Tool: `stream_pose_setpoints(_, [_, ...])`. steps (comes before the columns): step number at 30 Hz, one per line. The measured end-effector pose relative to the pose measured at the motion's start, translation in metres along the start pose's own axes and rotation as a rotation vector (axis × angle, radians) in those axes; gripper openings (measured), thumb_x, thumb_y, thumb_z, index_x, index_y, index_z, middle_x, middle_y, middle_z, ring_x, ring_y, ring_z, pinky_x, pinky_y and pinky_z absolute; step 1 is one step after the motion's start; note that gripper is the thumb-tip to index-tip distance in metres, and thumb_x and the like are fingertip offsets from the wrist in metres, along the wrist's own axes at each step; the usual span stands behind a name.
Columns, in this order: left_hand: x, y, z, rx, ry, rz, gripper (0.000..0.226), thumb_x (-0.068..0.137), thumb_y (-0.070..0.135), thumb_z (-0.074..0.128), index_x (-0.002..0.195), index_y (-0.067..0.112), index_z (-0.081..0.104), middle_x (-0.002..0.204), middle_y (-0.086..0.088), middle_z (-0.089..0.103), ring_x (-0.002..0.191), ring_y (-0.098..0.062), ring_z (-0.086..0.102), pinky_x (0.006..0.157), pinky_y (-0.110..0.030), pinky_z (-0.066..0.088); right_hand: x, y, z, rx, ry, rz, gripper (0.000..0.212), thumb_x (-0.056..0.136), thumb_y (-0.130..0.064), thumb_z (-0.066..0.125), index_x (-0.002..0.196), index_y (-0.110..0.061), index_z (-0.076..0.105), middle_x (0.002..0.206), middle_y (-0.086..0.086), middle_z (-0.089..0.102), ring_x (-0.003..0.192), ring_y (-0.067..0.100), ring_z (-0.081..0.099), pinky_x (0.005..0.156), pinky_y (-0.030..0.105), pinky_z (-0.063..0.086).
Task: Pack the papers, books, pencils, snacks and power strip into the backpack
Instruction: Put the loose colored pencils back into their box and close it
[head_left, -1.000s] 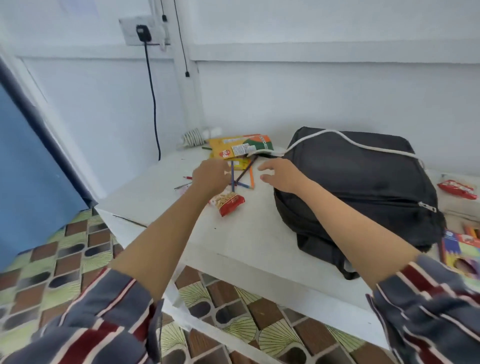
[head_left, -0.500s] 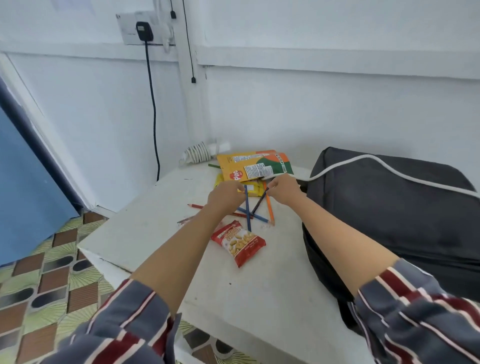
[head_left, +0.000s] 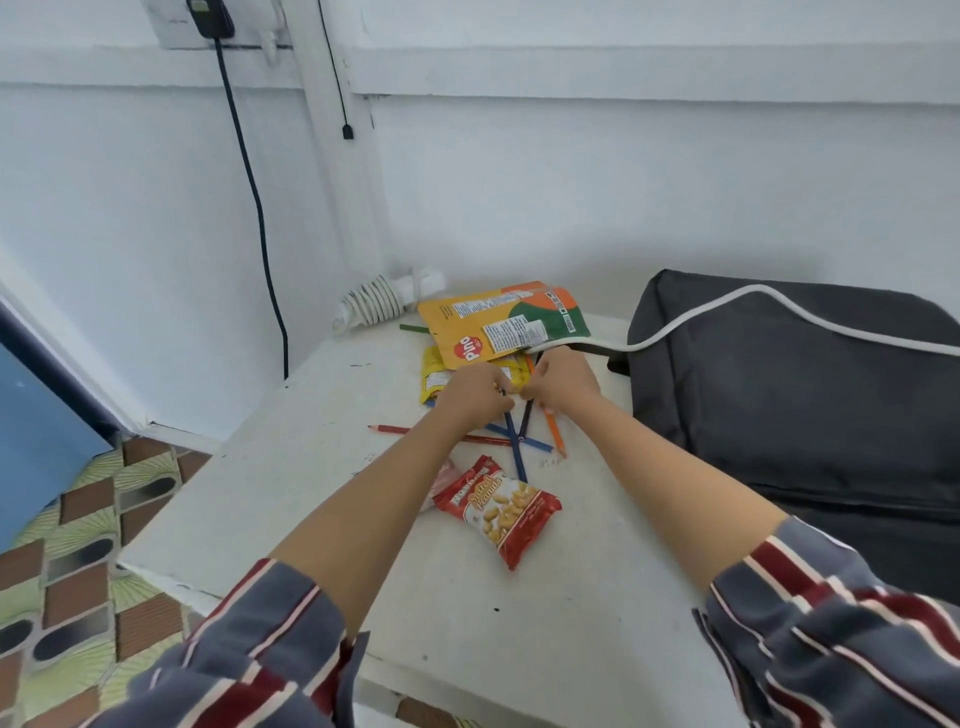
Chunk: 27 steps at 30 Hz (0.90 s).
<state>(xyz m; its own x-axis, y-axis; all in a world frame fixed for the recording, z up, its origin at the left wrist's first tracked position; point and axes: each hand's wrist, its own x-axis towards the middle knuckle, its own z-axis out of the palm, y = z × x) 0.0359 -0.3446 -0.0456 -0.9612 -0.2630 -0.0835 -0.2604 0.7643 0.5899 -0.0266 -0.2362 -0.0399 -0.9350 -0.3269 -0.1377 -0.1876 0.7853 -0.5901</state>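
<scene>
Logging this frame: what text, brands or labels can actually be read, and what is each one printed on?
"Pino": in a red roundel on the orange pouch.
"Salted Peanuts": yellow script on the red snack packet; the brand line above it is too blurred to read.
White label panels on the orange pouch: print too small to read.
Yellow packet under the orange pouch: print blurred, unreadable.

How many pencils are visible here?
6: green pencil beside the orange packet; red pencil under the left forearm; light blue, dark blue, black and orange pencils fanned below the left hand and right hand. More may be hidden.
</scene>
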Motion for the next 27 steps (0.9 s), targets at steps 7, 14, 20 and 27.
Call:
stream_pose_setpoints(7, [0.002, 0.002, -0.005, -0.109, -0.016, 0.005, 0.019, 0.084, 0.012, 0.064, 0.103, 0.009, 0.067, 0.117, -0.012, 0.061, 0.087, -0.024, 0.061, 0.075, -0.032, 0.049, -0.003, 0.001, -0.009, -0.008, -0.003, 0.001, 0.020, 0.076, -0.015, 0.067, 0.065, -0.015, 0.050, 0.070, 0.004, 0.056, 0.065, 0.017, 0.054, 0.063, 0.029, 0.046])
stream_pose_setpoints(14, [-0.011, 0.017, -0.015, -0.211, 0.083, 0.108, 0.026, 0.089, 0.006, 0.054, 0.113, 0.010, 0.062, 0.100, -0.009, 0.062, 0.072, -0.015, 0.056, 0.053, -0.011, 0.039, -0.027, 0.005, -0.033, 0.113, -0.048, 0.003, 0.006, 0.078, -0.002, 0.063, 0.080, -0.008, 0.063, 0.079, 0.012, 0.065, 0.061, 0.019, 0.059, 0.072, 0.035, 0.056])
stream_pose_setpoints(20, [-0.029, 0.044, -0.021, -0.304, 0.242, 0.288, 0.033, 0.094, 0.003, 0.042, 0.120, 0.012, 0.061, 0.113, -0.003, 0.060, 0.092, -0.017, 0.055, 0.082, -0.031, 0.047, -0.062, 0.011, -0.058, 0.283, -0.023, -0.013, 0.018, 0.083, 0.002, 0.061, 0.099, -0.005, 0.064, 0.073, 0.008, 0.061, 0.052, 0.015, 0.060, 0.050, 0.020, 0.055])
stream_pose_setpoints(27, [-0.040, 0.094, -0.021, -0.365, 0.295, 0.402, 0.039, 0.097, 0.002, 0.036, 0.132, 0.010, 0.051, 0.130, -0.012, 0.052, 0.121, -0.020, 0.048, 0.091, -0.013, 0.033, -0.105, 0.031, -0.097, 0.389, 0.040, -0.084, 0.026, 0.088, 0.001, 0.058, 0.113, -0.006, 0.060, 0.079, 0.005, 0.059, 0.060, 0.018, 0.065, 0.056, 0.020, 0.057])
